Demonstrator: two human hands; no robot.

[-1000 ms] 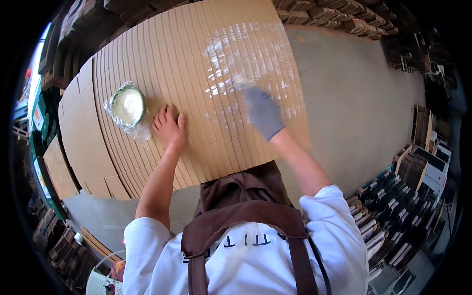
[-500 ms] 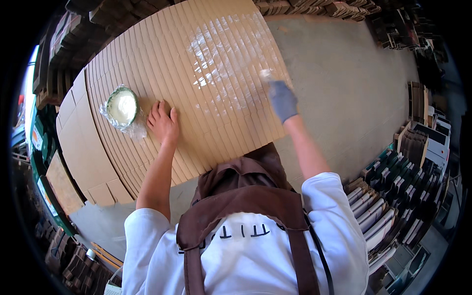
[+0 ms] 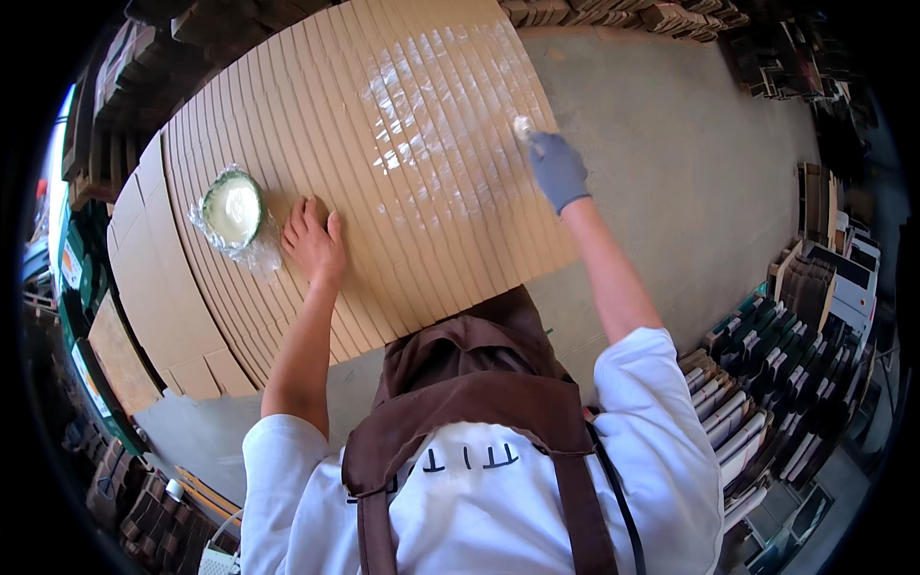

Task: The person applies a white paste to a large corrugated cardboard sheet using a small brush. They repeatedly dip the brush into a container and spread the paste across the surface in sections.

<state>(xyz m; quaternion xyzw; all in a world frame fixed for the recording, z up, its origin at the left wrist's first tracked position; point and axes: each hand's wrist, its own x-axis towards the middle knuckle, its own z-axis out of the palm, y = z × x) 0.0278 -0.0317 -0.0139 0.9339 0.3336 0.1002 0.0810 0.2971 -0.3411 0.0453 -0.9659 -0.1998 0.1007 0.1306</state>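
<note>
My bare left hand (image 3: 314, 244) lies flat on overlapping cardboard sheets (image 3: 316, 115), fingers spread. Just left of it is a green-rimmed bowl (image 3: 259, 213), wrapped in clear plastic and holding a creamy white paste (image 3: 232, 207). In a grey glove, my right hand (image 3: 559, 174) is closed around a brush, its pale bristles (image 3: 523, 126) at the sheets' right edge. The fingers hide most of the handle. Shiny wet white streaks (image 3: 422, 91) cover the upper right of the layered cardboard strips.
Grey concrete floor (image 3: 680, 144) stretches right of the cardboard. Stacks of brown cardboard (image 3: 632, 17) line the far side, with more stacked pieces at the far left. Several dark and white panels (image 3: 767, 374) stand in rows at the lower right. A brown apron (image 3: 470, 412) hangs over my front.
My right hand and the brush have moved slightly up and right, toward the cardboard's edge. The left hand stays resting on the cardboard; the whole view has shifted a little.
</note>
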